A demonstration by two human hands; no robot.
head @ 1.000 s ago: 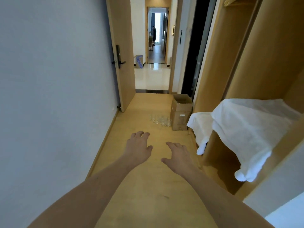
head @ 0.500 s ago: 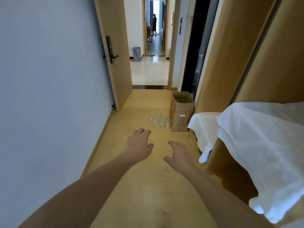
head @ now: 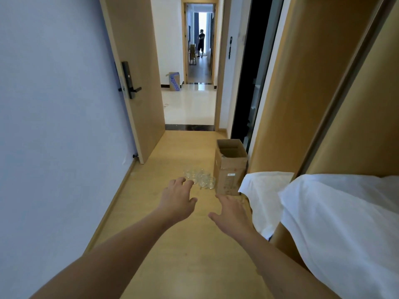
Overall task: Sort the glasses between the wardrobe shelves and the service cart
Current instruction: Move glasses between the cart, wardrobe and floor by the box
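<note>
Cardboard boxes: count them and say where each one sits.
2. An open cardboard box stands on the wooden floor beside the glasses; another box stands by the far hallway wall. Others may be hidden.

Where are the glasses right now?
The glasses stand clustered on the wooden floor ahead, just left of the open cardboard box, beyond both outstretched hands.

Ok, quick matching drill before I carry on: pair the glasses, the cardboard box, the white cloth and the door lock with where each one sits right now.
Things:
1. glasses
2. cardboard box
3. white cloth
4. door lock

Places:
A. draped over the wardrobe shelves, right
B. clustered on the floor ahead of the hands
C. on the open door, left
D. upright on the floor, open-topped, right of the glasses

Pairs: 1-B, 2-D, 3-A, 4-C
</note>
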